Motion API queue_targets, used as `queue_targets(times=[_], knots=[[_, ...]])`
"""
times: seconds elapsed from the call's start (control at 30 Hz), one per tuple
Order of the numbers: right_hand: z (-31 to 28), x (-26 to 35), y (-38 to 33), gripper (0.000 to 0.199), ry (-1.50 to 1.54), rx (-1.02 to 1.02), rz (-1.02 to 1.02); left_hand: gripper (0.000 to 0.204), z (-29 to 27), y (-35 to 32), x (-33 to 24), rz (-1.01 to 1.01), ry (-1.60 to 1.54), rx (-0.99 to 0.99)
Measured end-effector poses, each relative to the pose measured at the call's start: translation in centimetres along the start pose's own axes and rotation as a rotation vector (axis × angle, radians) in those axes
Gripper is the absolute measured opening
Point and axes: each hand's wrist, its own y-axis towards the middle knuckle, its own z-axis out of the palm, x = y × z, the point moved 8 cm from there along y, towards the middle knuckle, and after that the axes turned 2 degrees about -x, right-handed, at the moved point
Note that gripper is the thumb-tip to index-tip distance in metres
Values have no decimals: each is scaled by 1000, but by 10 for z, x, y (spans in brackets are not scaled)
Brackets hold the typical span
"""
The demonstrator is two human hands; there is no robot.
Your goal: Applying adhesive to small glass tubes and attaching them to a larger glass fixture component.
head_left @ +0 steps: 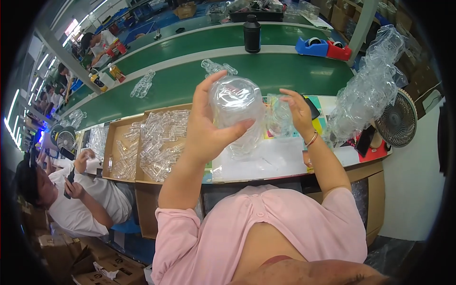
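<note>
My left hand (205, 130) is closed around a clear, rounded plastic container (237, 111), its thumb across the near side and its fingers on the far left. The container is held up over the bench, its shiny end toward me. To its right my right hand (300, 114) has its fingers apart and holds nothing I can see. Close to those fingertips is another clear round plastic piece (278, 118); whether they touch it I cannot tell. White paper (266, 161) covers the bench below.
Cardboard trays (137, 142) of clear plastic parts stand left. A tall nested stack of clear plastic (370, 80) and a fan (398, 118) are right. Beyond runs a green conveyor (294, 71), with a black bottle (252, 34) and tape dispensers (323, 48) behind. A co-worker (80, 190) sits left.
</note>
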Motion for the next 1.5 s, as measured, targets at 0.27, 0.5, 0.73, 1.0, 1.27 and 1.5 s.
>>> queue_targets(times=[0.27,0.5,0.73,1.0,1.27,1.5], knots=[[-68,47,50,30,252,-393,-50,76,2,1,-16,200,421,-183],[-9,202,81,61,37,253,-293,101,12,-10,-23,386,737,-242],[20,212,102,47,43,258,-334,104,-10,-31,45,279,304,-323],[-133,234,128,42,782,-111,-311,82,5,-37,93,-65,376,-171],[-139,108,74,45,-695,-306,-58,72,-13,-55,116,-112,411,-148],[-102,4,45,49,-1030,-228,13,80,-11,-61,124,-201,454,-80]])
